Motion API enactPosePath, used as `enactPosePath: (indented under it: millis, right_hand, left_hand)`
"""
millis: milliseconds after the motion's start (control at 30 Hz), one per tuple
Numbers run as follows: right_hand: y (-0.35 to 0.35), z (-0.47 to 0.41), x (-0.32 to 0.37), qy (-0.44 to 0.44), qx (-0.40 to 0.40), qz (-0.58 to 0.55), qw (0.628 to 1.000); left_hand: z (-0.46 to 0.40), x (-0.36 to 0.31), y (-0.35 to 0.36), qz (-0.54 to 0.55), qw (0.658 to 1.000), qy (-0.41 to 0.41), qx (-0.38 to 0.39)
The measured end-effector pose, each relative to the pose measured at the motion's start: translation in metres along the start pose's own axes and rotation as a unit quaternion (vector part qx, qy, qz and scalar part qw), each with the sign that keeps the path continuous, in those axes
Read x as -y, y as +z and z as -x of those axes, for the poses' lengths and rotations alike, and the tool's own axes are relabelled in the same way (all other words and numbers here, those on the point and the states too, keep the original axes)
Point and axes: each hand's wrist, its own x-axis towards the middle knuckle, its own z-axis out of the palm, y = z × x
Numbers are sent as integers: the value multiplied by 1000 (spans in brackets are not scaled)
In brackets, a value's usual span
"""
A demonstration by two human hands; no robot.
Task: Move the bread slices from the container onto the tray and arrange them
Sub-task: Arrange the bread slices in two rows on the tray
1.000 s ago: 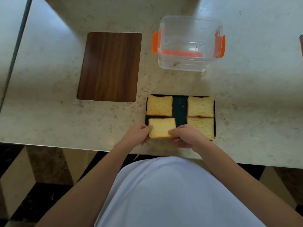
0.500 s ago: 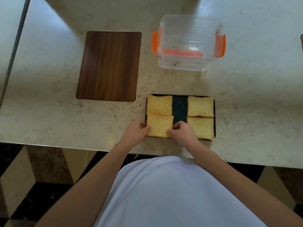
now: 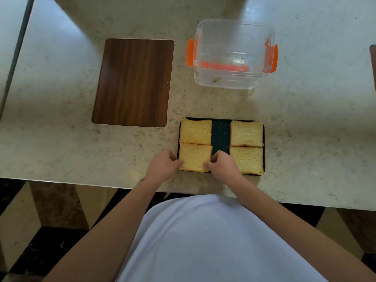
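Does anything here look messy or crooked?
Only slightly: the near-left slice, between both hands, sits a little askew against its neighbour. A crumb lies in the container, and specks dot the tray.

We record soft, even daylight on the worktop [image 3: 61, 139], brightest at far left and far right, where the stone shows a pale bluish sheen. A broad diffuse shadow crosses the worktop's middle; another falls at top centre. Focus is sharp centrally. Wide-angle distortion bows the worktop's near edge. The clear container [image 3: 234, 55] shows mild glare. The floor [image 3: 30, 241] below is dim.
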Motion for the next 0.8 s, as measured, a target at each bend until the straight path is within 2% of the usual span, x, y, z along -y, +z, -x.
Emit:
enactPosePath:
  millis: [200,267,333,433,533,800]
  right_hand:
    - [-1,0,1,-18,-18,-10,1000]
    - [-3,2,2,-40,-55,-16,998]
    - [-2,6,3,-86,-94,9,992]
    - [2,11,4,-172,-107,59,978]
    - [5,14,5,-196,-93,86,972]
    - [6,10,-3,-221,-84,117,964]
  left_hand:
    - [1,-4,3,14,1000,14,4]
    - [7,-8,6,-66,993,82,-62]
    - [13,-13,11,-187,955,190,-132]
    - [18,-21,19,-271,912,288,-108]
    - [18,-18,27,-310,903,290,-64]
    - [20,-20,30,-322,908,256,-77]
